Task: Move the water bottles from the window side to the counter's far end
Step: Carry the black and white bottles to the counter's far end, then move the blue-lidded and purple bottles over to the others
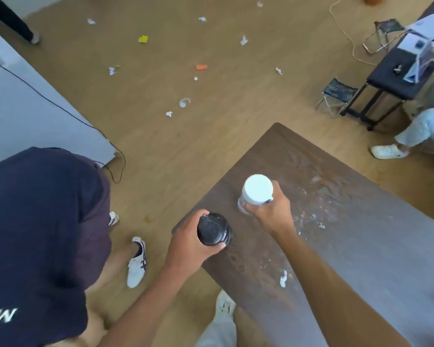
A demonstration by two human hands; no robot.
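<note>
A tan wood-look floor (176, 151) fills the room, littered with crumpled paper scraps (184, 102). A dark brown counter (348, 234) juts in from the right. At far right stands a black table (396, 78) with two folding stools (336, 93) beside it; a grey panel (23, 106) sits left

We take the counter (348, 234) as the landmark. Two bottles stand upright on it near its far-left corner. The capped bottle (256, 190) stands farther along the counter, with our right hand (271, 211) wrapped around its near side. The second bottle (214, 232) stands nearer, at the counter's left edge, with our left hand (188, 242) around it from the left. The two bottles are near each other but apart. A second person (43, 241) stands left of the counter. Paper scraps (183, 102) lie on the floor beyond the counter's far end. A side table (396, 76) stands beyond the counter to the right.
</note>
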